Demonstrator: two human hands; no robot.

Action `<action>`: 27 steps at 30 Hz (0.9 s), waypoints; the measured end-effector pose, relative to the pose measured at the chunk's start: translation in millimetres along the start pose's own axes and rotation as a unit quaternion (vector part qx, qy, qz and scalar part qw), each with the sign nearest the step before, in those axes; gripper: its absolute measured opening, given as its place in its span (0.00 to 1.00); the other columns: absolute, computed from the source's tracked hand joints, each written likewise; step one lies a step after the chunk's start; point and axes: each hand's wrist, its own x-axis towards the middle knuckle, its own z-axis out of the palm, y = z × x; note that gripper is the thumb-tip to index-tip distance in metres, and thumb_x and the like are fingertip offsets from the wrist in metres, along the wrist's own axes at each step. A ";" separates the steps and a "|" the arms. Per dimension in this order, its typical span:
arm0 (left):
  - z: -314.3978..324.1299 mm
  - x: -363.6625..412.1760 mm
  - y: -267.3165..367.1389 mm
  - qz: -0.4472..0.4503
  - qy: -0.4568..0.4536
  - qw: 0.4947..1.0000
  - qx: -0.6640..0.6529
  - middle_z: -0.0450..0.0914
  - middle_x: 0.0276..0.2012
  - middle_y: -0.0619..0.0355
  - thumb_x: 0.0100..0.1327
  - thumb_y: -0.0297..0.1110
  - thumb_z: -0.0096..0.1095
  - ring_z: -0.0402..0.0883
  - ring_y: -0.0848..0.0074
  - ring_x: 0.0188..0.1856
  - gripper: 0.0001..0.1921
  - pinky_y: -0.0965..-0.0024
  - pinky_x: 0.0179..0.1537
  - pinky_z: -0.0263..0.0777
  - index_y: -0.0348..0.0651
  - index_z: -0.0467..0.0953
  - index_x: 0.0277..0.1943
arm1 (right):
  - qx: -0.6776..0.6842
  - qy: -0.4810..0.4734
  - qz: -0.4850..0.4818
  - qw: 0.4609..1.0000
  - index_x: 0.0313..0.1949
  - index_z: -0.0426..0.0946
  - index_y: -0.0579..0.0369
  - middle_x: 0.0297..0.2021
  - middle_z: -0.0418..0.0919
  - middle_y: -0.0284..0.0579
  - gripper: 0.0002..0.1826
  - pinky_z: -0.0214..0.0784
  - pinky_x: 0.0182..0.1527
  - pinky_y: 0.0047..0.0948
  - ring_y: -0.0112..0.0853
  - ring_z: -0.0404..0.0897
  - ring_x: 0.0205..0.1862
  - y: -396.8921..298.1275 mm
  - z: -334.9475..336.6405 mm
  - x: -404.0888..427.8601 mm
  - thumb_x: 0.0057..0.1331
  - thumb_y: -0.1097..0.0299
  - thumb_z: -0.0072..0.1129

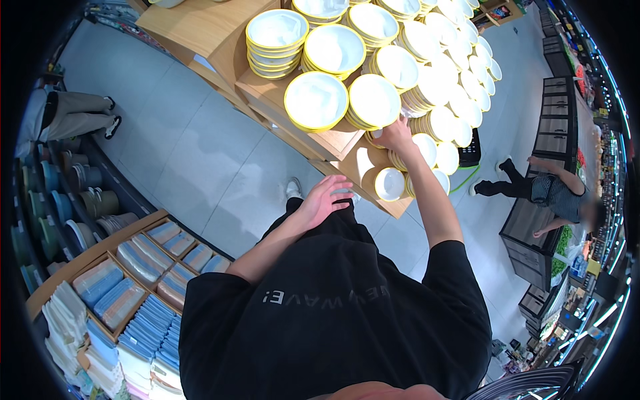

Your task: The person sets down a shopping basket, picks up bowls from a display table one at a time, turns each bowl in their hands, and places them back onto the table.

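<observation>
My right hand (pixel 396 135) reaches in among stacks of white bowls with yellow rims, on a stepped wooden display stand. Its fingertips are partly hidden beside a tall stack of bowls (pixel 374 101), so I cannot tell whether they grip a bowl. Left of that stack stands another stack of bowls (pixel 316 101) on the upper step. Smaller bowls (pixel 389 184) sit on the lower step (pixel 360 167), below my right forearm. In front of my body, my left hand (pixel 325 201) hangs over the floor with its fingers apart, holding nothing.
Behind me on the left, a wooden compartment bin (pixel 145 260) holds folded blue and white textiles. Dark shelves with pots (pixel 100 202) curve along the left. One person (pixel 75 117) stands far left, another (pixel 545 192) at right by produce counters (pixel 530 235). Grey tiled floor (pixel 185 130) lies between.
</observation>
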 end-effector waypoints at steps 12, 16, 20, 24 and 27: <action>-12.1 0.2 1.9 0.011 0.073 0.997 0.000 0.76 0.52 0.52 0.72 0.54 0.48 0.75 0.67 0.54 0.22 0.63 0.53 0.67 0.42 0.70 0.54 | 0.015 -0.032 0.032 0.999 0.70 0.57 0.37 0.61 0.56 0.55 0.55 0.72 0.55 0.59 0.61 0.63 0.61 -4.9 -1.4 -0.4 0.41 0.57 0.79; -12.6 2.0 1.6 0.010 0.081 0.997 -0.002 0.77 0.50 0.52 0.72 0.54 0.48 0.75 0.68 0.53 0.22 0.63 0.53 0.67 0.42 0.70 0.53 | 0.017 -0.016 -0.005 1.000 0.69 0.58 0.37 0.61 0.56 0.55 0.55 0.72 0.55 0.57 0.62 0.63 0.61 10.7 15.9 7.9 0.41 0.58 0.79; -16.9 4.5 -0.6 0.013 0.083 0.996 -0.002 0.77 0.49 0.53 0.72 0.53 0.49 0.75 0.68 0.52 0.22 0.63 0.53 0.67 0.42 0.70 0.53 | 0.018 -0.004 -0.011 1.000 0.69 0.59 0.38 0.61 0.56 0.55 0.55 0.72 0.56 0.56 0.61 0.62 0.61 10.3 18.1 7.3 0.41 0.58 0.79; -14.6 5.8 2.5 0.017 0.091 0.996 0.003 0.77 0.49 0.53 0.72 0.53 0.49 0.75 0.68 0.51 0.22 0.64 0.53 0.68 0.42 0.70 0.53 | 0.017 -0.046 0.036 0.998 0.69 0.59 0.38 0.63 0.54 0.55 0.54 0.72 0.56 0.56 0.61 0.62 0.62 -7.5 -1.7 1.3 0.42 0.56 0.79; -14.3 7.6 4.8 0.027 0.090 0.996 0.001 0.77 0.48 0.53 0.72 0.52 0.49 0.76 0.68 0.51 0.21 0.64 0.52 0.68 0.42 0.71 0.52 | -0.016 -0.062 0.054 0.996 0.69 0.59 0.37 0.66 0.53 0.55 0.55 0.68 0.59 0.56 0.60 0.62 0.63 -12.0 -7.9 -1.4 0.42 0.53 0.79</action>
